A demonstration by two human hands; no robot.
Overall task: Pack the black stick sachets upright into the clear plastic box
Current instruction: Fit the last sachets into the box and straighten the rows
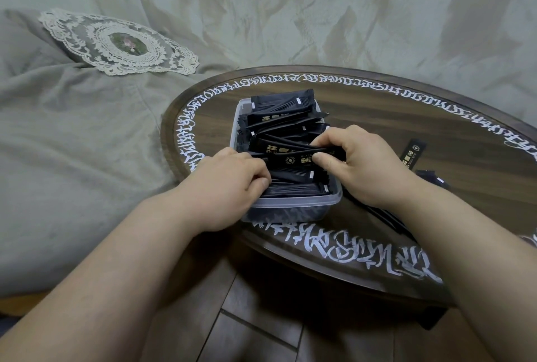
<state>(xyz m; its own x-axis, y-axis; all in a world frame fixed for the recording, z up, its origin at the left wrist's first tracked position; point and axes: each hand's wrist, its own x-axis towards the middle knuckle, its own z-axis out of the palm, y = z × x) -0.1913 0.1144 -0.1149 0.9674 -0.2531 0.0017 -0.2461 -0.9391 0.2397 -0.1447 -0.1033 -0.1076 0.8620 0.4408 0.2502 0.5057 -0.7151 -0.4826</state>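
The step in hand looks like seating one more sachet among those already packed; the box (293, 204) stands on the near part of the round bench (377, 117), nearly full of black sachets (279, 117), many of them leaning or lying across one another rather than upright. The left hand (232, 175) sits at the box's near left corner, fingers curled down into the packed sachets, seemingly parting or steadying them; whether it actually pinches one I cannot tell. The right hand (360, 164) is over the box's right side, thumb and fingers pinched on a single sachet (293, 159) that lies crosswise over the others. The next move, as I judge it, calls for tipping that sachet on end and sliding it into a gap that the left hand holds open; the tilted ones farther back may need straightening. Loose sachets (412, 152) lie on the bench to the right of the box, not yet packed.
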